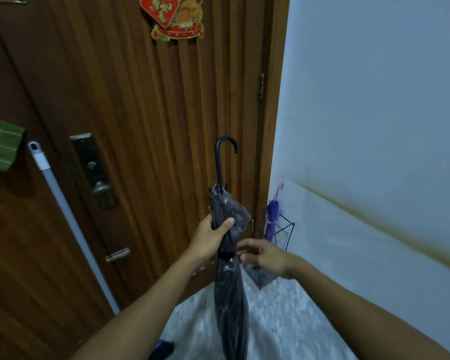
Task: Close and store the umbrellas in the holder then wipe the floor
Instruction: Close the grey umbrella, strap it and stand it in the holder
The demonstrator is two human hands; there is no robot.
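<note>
Black umbrella [230, 281], folded, long axis upright, gripped below its hook handle by the left hand [211, 239]; right hand [264, 255], fingers loose at the strap; wire holder [283, 231] lies rightward, nearer that hand.

We see a black umbrella [229, 294] before the brown ribbed door [146, 113] | purple umbrella [272, 216] right of door | green striped cloth [0, 144] left of door
</note>
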